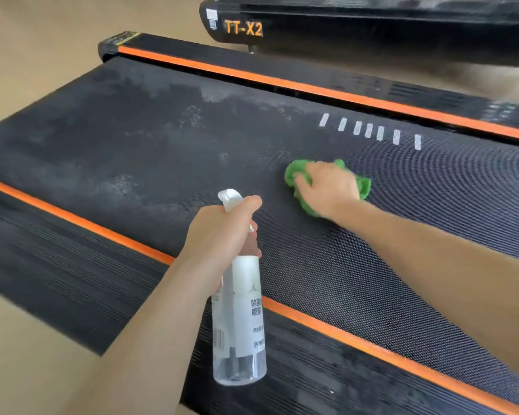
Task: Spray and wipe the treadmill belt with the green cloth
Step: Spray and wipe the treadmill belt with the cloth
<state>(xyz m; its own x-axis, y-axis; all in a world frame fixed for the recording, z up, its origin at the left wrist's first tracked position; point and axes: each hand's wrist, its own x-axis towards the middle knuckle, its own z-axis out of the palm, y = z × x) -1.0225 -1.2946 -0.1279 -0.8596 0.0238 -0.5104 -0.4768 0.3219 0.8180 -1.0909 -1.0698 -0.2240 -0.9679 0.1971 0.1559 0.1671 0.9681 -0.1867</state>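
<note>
The spray bottle [239, 319] was nearest, hanging above the near side rail [72, 253] of the treadmill. The left hand [219, 235] gripped its neck with the fingers curled round it and one finger over the white trigger head [230, 199]. The nozzle pointed toward the belt [372, 265].

I judge the task was in its middle. Pale wet patches [162, 121] lay on the left part of the belt, so spraying was done there, but they were not yet wiped. The part at the right looked dry and even.

The right hand [327, 187] pressed the green cloth [363, 184] on the belt, near the white marks [369, 130]. Its fingers were bent over the bunched cloth and held it down.
</note>
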